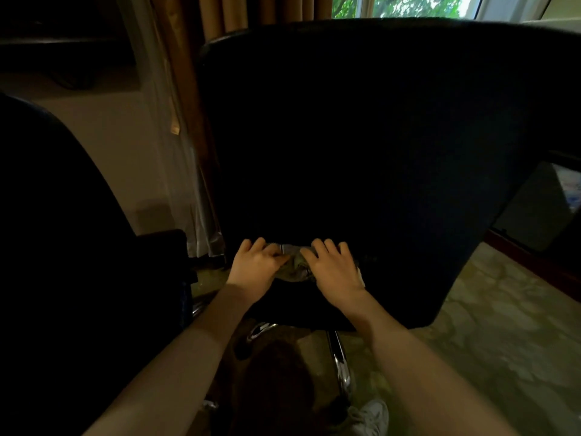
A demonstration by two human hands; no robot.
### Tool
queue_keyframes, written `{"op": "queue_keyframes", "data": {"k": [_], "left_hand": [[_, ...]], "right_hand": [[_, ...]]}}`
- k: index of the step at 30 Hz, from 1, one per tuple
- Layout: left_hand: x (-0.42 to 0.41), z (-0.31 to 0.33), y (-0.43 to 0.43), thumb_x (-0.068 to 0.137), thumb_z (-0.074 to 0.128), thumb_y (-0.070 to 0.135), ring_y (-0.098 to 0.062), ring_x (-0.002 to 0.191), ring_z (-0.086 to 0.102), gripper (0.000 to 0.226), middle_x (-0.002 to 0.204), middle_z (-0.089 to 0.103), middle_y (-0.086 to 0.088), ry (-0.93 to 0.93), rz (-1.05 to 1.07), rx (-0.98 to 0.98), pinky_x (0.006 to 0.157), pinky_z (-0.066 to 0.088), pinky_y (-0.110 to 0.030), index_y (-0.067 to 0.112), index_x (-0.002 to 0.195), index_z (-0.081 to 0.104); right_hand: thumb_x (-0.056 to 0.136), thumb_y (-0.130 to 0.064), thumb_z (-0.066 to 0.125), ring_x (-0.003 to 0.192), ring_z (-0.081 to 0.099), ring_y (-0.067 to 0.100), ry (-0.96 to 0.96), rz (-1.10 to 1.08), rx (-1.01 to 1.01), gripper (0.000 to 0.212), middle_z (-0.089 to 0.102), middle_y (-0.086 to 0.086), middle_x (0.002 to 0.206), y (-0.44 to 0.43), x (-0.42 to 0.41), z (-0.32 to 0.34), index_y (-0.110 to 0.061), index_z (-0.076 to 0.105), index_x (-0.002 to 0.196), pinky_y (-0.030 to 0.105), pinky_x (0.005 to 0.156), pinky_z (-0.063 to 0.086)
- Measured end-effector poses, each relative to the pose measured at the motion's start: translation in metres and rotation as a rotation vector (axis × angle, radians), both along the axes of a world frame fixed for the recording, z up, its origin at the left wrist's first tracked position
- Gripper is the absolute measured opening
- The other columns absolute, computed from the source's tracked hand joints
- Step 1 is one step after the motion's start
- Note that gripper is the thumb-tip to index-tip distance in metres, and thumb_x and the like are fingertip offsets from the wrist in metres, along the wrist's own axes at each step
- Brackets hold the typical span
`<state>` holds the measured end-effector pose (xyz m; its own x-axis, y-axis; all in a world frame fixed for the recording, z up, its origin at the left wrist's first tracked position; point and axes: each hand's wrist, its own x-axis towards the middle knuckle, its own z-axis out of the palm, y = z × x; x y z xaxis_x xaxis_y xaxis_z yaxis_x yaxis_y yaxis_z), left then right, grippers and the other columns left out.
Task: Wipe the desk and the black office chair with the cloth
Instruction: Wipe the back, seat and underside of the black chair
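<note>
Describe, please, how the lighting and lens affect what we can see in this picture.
Head view: dim room, so the black office chair is a near-featureless dark mass; the window behind it is far brighter; the cloth low on it looks soft; the wide-angle lens bows the chair's edges.

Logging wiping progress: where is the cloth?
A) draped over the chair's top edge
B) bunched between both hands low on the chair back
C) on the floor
B: the crumpled grey-green cloth sits between the left hand and right hand, low on the black padded office chair.
</note>
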<state>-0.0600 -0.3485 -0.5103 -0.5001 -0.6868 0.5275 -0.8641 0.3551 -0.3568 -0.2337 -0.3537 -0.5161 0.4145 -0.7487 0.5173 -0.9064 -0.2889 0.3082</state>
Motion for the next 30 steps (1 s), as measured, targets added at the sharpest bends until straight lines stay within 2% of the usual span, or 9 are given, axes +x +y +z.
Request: {"op": "queue_keyframes", "data": {"k": [4, 7, 11, 13, 17, 20, 24, 27, 30], "left_hand": [[0.012, 0.016, 0.006, 0.040, 0.086, 0.012, -0.022, 0.082, 0.039, 0.060, 0.085, 0.067, 0.002, 0.057, -0.005, -0.070, 0.068, 0.025, -0.032, 0.024, 0.098, 0.074], [0.021, 0.032, 0.017, 0.045, 0.082, 0.010, -0.023, 0.084, 0.038, 0.058, 0.087, 0.067, 0.000, 0.149, 0.023, -0.159, 0.069, 0.027, -0.034, 0.022, 0.101, 0.073], [0.030, 0.068, 0.023, 0.068, 0.054, 0.015, -0.024, 0.083, 0.037, 0.041, 0.092, 0.066, 0.000, 0.326, 0.094, -0.332, 0.066, 0.035, -0.034, 0.024, 0.105, 0.070], [0.034, 0.081, 0.021, 0.070, 0.051, 0.012, -0.026, 0.083, 0.037, 0.042, 0.094, 0.066, -0.003, 0.411, 0.123, -0.366, 0.066, 0.036, -0.036, 0.023, 0.107, 0.069], [0.047, 0.082, 0.011, 0.073, 0.051, 0.011, -0.034, 0.078, 0.055, 0.038, 0.088, 0.065, -0.006, 0.433, 0.164, -0.372, 0.064, 0.045, -0.039, 0.020, 0.105, 0.070], [0.053, 0.068, -0.002, 0.068, 0.065, 0.009, -0.034, 0.073, 0.060, 0.036, 0.083, 0.064, -0.008, 0.347, 0.165, -0.320, 0.064, 0.047, -0.038, 0.016, 0.103, 0.069], [0.050, 0.043, -0.011, 0.063, 0.076, 0.005, -0.032, 0.072, 0.059, 0.039, 0.081, 0.062, -0.009, 0.337, 0.178, -0.234, 0.063, 0.044, -0.035, 0.014, 0.098, 0.063], [0.045, 0.021, -0.013, 0.055, 0.077, 0.002, -0.031, 0.067, 0.059, 0.043, 0.075, 0.060, -0.009, 0.305, 0.172, -0.165, 0.063, 0.039, -0.033, 0.015, 0.092, 0.059], [0.035, 0.000, -0.013, 0.049, 0.081, 0.000, -0.031, 0.074, 0.064, 0.042, 0.078, 0.064, -0.008, 0.219, 0.208, -0.006, 0.069, 0.046, -0.035, 0.013, 0.088, 0.069]], "right_hand": [[0.036, -0.010, 0.089, 0.088, 0.054, 0.027, -0.090, 0.064, -0.066, 0.069, 0.065, 0.007, 0.095, 0.009, 0.004, 0.014, -0.016, 0.071, 0.103, 0.038, 0.077, 0.032], [0.048, -0.003, 0.082, 0.094, 0.042, 0.028, -0.147, 0.187, -0.180, 0.066, 0.064, 0.012, 0.102, 0.011, 0.010, 0.034, -0.011, 0.066, 0.111, 0.038, 0.079, 0.029], [0.076, -0.003, 0.045, 0.097, 0.044, 0.029, -0.170, 0.293, -0.379, 0.047, 0.064, 0.012, 0.107, 0.007, 0.023, 0.073, -0.014, 0.057, 0.119, 0.039, 0.080, 0.031], [0.078, 0.001, 0.037, 0.097, 0.050, 0.029, -0.143, 0.284, -0.435, 0.050, 0.065, 0.011, 0.108, 0.000, 0.032, 0.089, -0.015, 0.061, 0.119, 0.037, 0.079, 0.032], [0.082, 0.003, 0.039, 0.098, 0.053, 0.027, 0.013, 0.251, -0.503, 0.047, 0.066, 0.007, 0.109, -0.023, 0.048, 0.096, -0.018, 0.066, 0.115, 0.038, 0.081, 0.033], [0.085, -0.008, 0.052, 0.101, 0.046, 0.028, 0.117, 0.246, -0.549, 0.034, 0.066, 0.006, 0.109, -0.035, 0.050, 0.083, -0.019, 0.067, 0.114, 0.040, 0.082, 0.033], [0.088, -0.010, 0.039, 0.102, 0.041, 0.029, 0.085, 0.247, -0.539, 0.040, 0.067, 0.005, 0.110, -0.038, 0.050, 0.058, -0.019, 0.069, 0.112, 0.040, 0.082, 0.032], [0.083, -0.012, 0.059, 0.105, 0.041, 0.029, 0.162, 0.209, -0.467, 0.035, 0.066, 0.004, 0.114, -0.036, 0.044, 0.030, -0.019, 0.066, 0.116, 0.040, 0.085, 0.032], [0.068, -0.017, 0.073, 0.106, 0.046, 0.027, 0.225, 0.130, -0.282, 0.051, 0.065, 0.002, 0.116, -0.028, 0.037, -0.004, -0.020, 0.066, 0.118, 0.040, 0.086, 0.033]]}}
